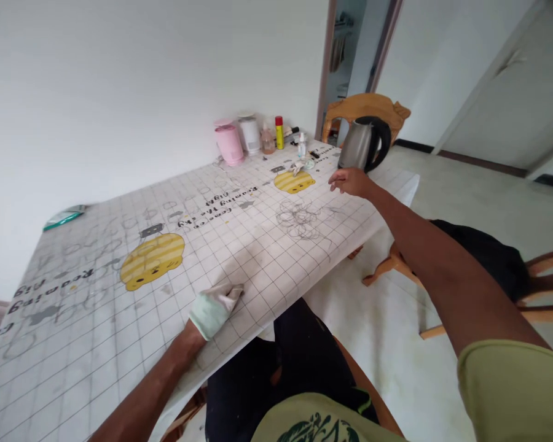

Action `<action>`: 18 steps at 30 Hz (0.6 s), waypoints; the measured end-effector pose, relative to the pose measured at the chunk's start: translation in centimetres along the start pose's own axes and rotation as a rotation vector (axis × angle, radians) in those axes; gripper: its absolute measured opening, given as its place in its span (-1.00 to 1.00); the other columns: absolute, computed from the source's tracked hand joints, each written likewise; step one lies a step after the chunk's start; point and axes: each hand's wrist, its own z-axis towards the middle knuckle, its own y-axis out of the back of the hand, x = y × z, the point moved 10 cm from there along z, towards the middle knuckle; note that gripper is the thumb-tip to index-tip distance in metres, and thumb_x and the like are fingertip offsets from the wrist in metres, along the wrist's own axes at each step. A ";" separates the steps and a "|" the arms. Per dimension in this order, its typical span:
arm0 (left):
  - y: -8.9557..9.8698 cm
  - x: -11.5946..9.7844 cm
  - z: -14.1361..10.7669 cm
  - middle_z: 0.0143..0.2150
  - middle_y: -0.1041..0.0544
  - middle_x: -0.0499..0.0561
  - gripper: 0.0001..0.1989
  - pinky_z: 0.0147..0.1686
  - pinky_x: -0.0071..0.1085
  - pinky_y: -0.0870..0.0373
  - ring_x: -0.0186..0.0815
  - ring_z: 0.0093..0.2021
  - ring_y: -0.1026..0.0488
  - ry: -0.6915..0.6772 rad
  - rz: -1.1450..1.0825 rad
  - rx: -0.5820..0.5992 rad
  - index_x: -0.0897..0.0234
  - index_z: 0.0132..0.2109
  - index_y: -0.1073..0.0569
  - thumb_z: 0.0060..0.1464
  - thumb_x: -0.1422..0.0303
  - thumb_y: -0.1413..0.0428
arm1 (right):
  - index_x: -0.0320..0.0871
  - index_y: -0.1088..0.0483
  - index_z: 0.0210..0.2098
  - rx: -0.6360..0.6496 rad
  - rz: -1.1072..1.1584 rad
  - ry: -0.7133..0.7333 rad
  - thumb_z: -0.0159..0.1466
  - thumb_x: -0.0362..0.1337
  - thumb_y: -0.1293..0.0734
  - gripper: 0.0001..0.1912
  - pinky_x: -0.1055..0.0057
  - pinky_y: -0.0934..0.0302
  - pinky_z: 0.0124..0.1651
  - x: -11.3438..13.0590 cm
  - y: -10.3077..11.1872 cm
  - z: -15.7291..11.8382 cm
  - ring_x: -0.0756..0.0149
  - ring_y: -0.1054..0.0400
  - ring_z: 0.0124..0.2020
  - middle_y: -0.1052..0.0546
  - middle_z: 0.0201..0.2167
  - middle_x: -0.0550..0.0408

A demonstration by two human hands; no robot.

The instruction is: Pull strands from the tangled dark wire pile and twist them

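A pale green and white glove covers my left hand (214, 310), which rests low over the near edge of the checked tablecloth (253, 245). Its greyish fingertips point right, and the glove hides how the fingers are set. Bare and slightly curled, my right hand (351, 182) hovers over the table's right part with its fingers apart and nothing visible between them. Just behind it stands a steel kettle (356, 144) with a black handle. A crumpled white and grey cloth item (298, 166), perhaps a glove, lies left of my right hand, by a yellow printed figure.
Along the wall stand a pink container (229, 144), a white container (249, 134), a bottle (268, 141) and a yellow can (279, 135) with a red cap. A green-edged item (65, 217) lies far left. Wooden chairs (373, 105) stand behind and right.
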 end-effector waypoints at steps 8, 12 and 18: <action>7.1 0.2 1.0 -0.16 -0.70 0.06 -0.52 -0.26 -0.42 -0.54 -0.31 -0.38 -0.58 0.059 -0.405 -0.310 0.28 0.18 -0.56 0.36 0.07 -0.01 | -0.13 -0.58 -0.09 0.403 0.500 0.155 0.26 -0.07 -0.56 -0.66 0.46 -0.19 -0.56 15.3 -11.7 -3.2 0.42 -0.34 -0.54 -0.69 -0.24 -0.05; 11.0 -0.6 1.8 -0.03 -0.67 0.10 -0.53 -0.23 -0.49 -0.50 -0.31 -0.25 -0.63 0.020 -0.508 -0.405 0.28 0.29 -0.49 0.33 0.21 -0.13 | -0.18 -0.61 -0.11 0.630 0.578 0.234 0.27 -0.10 -0.57 -0.69 0.42 -0.20 -0.55 22.3 -19.4 -5.6 0.43 -0.31 -0.57 -0.68 -0.28 -0.05; 10.5 0.7 2.0 -0.20 -0.68 0.06 -0.71 -0.27 -0.50 -0.48 -0.35 -0.33 -0.59 0.087 -0.616 -0.242 0.31 0.09 -0.62 0.31 0.31 -0.17 | -0.19 -0.61 -0.18 0.708 0.704 0.130 0.13 -0.34 -0.66 -0.71 0.36 -0.31 -0.50 26.1 -28.1 -6.1 0.30 -0.45 -0.49 -0.65 -0.40 0.01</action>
